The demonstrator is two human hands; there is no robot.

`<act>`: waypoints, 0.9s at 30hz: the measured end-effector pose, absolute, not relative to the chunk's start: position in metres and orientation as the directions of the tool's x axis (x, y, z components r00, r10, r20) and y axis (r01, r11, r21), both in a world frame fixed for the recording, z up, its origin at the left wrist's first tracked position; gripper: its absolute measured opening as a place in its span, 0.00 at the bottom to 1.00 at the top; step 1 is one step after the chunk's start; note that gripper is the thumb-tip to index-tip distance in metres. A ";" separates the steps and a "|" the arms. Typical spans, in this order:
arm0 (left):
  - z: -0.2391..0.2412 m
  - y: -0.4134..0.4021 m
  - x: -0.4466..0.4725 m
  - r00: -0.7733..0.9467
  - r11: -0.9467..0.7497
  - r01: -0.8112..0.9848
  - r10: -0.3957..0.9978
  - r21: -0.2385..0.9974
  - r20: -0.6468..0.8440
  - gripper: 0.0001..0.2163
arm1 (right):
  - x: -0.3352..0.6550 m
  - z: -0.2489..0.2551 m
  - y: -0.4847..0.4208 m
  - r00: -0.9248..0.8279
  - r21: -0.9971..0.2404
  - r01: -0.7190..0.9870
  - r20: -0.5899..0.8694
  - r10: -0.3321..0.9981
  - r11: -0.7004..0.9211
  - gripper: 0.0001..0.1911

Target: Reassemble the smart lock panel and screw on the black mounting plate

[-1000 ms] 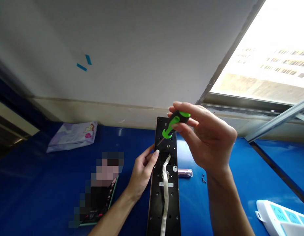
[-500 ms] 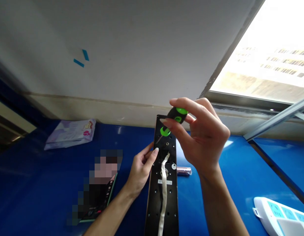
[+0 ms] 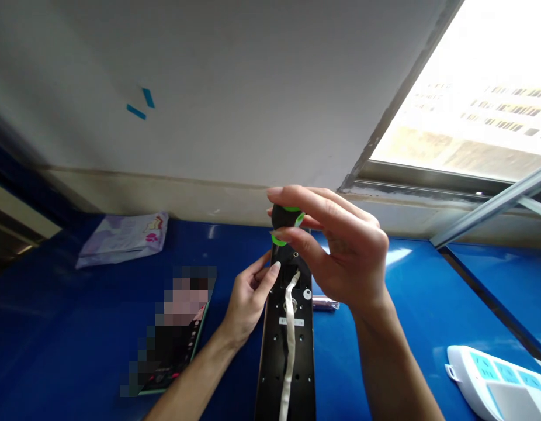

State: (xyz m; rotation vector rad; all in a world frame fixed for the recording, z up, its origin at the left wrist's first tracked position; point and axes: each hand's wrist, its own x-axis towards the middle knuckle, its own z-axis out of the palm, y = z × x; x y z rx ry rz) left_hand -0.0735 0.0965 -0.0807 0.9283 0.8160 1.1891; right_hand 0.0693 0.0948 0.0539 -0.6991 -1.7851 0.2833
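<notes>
A long black panel (image 3: 281, 351) with small holes and a label runs from the bottom middle toward the wall. Along it lies a white sleeved cable (image 3: 290, 333), which enters a square recess. My left hand (image 3: 249, 298) grips the panel's left edge, thumb on top and fingers at the side. My right hand (image 3: 344, 245) is over the panel's far end, its thumb and fingers closed round the handle of a black-and-green screwdriver (image 3: 284, 217). The handle stands nearly upright; its shaft and tip are hidden from me.
On the blue table (image 3: 353, 362) a phone (image 3: 174, 345), partly pixelated, lies left of the panel. A purple-white packet (image 3: 125, 234) is at the back left. A small shiny pink item (image 3: 325, 303) sits beside the panel, and a white power strip (image 3: 493, 380) at the right.
My right hand has moved left, and the screwdriver has gone from a slant to nearly upright over the panel's far end. My left hand keeps its hold.
</notes>
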 end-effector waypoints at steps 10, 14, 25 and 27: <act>-0.076 0.097 -0.079 0.056 -0.141 -0.059 0.988 0.988 0.144 0.23 | 0.088 0.075 0.077 -0.067 -0.527 0.358 0.809 0.584 0.771 0.17; -0.049 0.091 -0.079 -0.039 -0.511 0.346 0.830 0.787 0.556 0.13 | 0.133 0.092 0.056 0.002 -0.496 0.481 0.825 0.565 0.723 0.20; -0.014 0.086 0.009 0.867 -0.863 0.388 0.461 0.324 0.190 0.13 | 0.235 0.075 0.050 -0.072 -0.690 0.702 0.176 0.982 0.175 0.17; -0.020 0.086 0.021 0.892 -0.875 0.417 0.446 0.247 0.073 0.11 | 0.240 0.073 0.052 -0.056 -0.720 0.681 0.134 0.989 0.136 0.17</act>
